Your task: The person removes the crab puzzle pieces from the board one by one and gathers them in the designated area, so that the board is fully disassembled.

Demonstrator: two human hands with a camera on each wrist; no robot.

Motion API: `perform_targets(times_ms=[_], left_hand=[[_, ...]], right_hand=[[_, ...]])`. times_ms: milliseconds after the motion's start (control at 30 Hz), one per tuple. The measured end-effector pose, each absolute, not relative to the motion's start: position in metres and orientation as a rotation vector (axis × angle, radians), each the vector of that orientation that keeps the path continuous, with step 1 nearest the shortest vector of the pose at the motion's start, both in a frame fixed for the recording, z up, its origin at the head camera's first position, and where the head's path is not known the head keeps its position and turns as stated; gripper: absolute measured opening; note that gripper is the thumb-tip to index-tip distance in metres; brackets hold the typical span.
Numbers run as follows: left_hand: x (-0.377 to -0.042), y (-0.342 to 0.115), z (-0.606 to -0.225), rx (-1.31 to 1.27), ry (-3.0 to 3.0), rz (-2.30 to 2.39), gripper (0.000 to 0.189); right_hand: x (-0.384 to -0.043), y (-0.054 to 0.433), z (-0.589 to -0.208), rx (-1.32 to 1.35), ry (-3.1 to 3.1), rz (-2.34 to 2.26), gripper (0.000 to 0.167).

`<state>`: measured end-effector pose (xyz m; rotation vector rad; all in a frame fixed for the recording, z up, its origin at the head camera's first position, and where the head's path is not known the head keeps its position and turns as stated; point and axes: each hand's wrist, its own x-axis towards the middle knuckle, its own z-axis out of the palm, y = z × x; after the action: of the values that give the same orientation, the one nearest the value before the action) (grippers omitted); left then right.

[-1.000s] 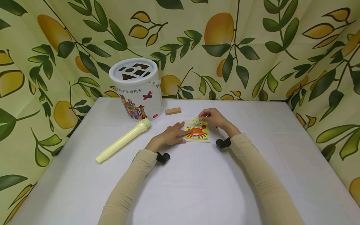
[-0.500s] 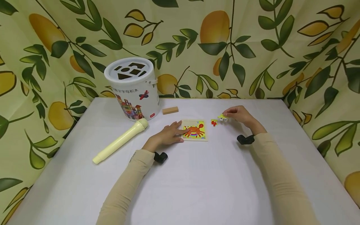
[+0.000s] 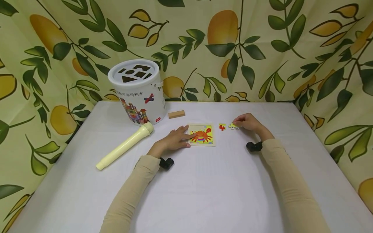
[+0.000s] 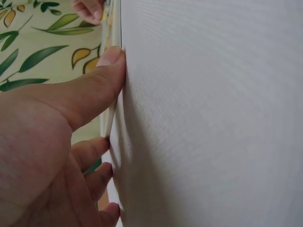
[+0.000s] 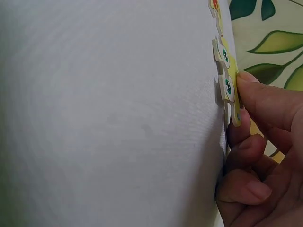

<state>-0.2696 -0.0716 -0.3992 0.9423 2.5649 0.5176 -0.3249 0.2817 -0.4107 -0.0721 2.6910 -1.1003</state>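
Note:
A square wooden crab jigsaw puzzle [image 3: 211, 139] lies on the white table in the head view. My left hand [image 3: 174, 139] rests at its left side, one finger stretched over the crab and the thumb along the near edge. In the left wrist view the thumb [image 4: 90, 90] lies against the board's edge. To the right, my right hand [image 3: 249, 123] pinches a yellow puzzle piece [image 5: 229, 80] with two printed eyes, low over the cloth. Beside that piece lies a smaller red-and-yellow puzzle piece [image 3: 222, 127], left of the right hand.
A white bucket [image 3: 140, 94] with shaped holes in its lid stands at the back left. In front of it lies a pale yellow microphone-shaped stick [image 3: 125, 147]. Between bucket and puzzle sits a small wooden block [image 3: 176, 114]. A fruit-patterned curtain [image 3: 192, 58] surrounds the table.
The right hand has lifted the eyed piece off the puzzle, carried it right and lowered it to the table beside the red piece. The left hand has stayed on the puzzle.

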Motion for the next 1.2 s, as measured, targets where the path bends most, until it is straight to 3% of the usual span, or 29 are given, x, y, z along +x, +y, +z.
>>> perform_targets(times_ms=[600, 1200], left_hand=[[-0.269, -0.074, -0.399, 0.921, 2.554, 0.53, 0.052], [-0.27, -0.072, -0.4, 0.902, 2.569, 0.517, 0.051]], right_hand=[[-0.322, 0.272, -0.41, -0.109, 2.787, -1.04, 0.024], [-0.311, 0.174, -0.403, -0.571, 2.75, -0.896, 0.015]])
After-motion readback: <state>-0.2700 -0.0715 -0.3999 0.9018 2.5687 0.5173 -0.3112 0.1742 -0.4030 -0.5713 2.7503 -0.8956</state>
